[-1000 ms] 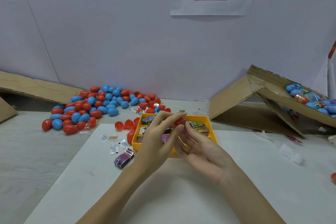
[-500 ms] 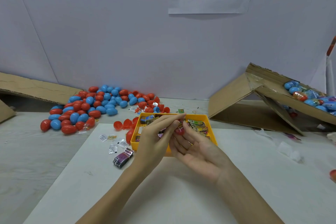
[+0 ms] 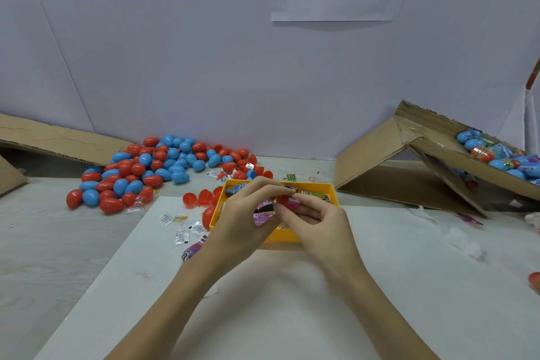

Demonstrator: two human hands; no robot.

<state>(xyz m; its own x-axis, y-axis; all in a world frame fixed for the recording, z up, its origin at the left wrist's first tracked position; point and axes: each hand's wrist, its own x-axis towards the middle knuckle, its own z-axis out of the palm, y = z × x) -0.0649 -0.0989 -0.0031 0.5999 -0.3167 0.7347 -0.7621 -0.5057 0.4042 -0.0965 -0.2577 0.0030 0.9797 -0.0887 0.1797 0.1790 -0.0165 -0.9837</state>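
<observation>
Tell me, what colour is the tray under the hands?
Yellow, a bit orangey. The tray shows best in the head view, which is the only one.

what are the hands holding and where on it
A small red egg with pink wrapping, pinched between both hands: the left hand at its top and left side, the right hand on the pink right end.

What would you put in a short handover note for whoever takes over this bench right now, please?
Hands: left hand and right hand both pinch one red egg above the yellow tray, with a pink film piece against it.
Supplies: printed films lie in the tray; bare red and blue eggs are heaped at far left.
Done: wrapped eggs lie in the cardboard box at right.
Left: probably sleeve this egg, then work through the pile.
</observation>
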